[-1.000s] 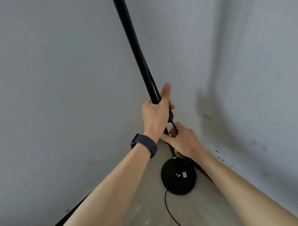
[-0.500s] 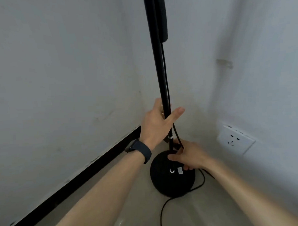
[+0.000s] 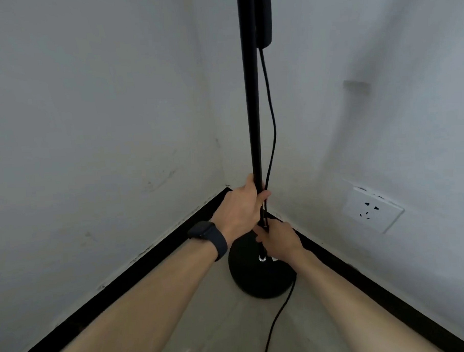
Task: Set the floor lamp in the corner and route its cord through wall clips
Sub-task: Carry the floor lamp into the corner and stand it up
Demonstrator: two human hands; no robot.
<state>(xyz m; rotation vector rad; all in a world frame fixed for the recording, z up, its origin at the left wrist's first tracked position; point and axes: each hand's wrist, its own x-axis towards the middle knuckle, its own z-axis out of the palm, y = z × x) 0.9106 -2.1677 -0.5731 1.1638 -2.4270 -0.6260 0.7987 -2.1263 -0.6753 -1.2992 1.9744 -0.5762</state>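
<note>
A black floor lamp stands upright in the corner, its pole rising out of the top of the frame and its round base flat on the floor. My left hand, with a dark watch on the wrist, grips the pole low down. Just below it my right hand is closed around the bottom of the pole above the base. A black cord hangs from a small box on the pole, passes by my hands and trails from the base over the floor.
Two pale walls meet behind the lamp, each with a black baseboard. A white wall socket sits low on the right wall. Higher on that wall is a small grey clip-like piece. The floor is bare grey concrete.
The lamp has gone from tilted to upright with its base deeper in the corner. Both hands slid down the pole, and my view dropped and turned so both baseboards show.
</note>
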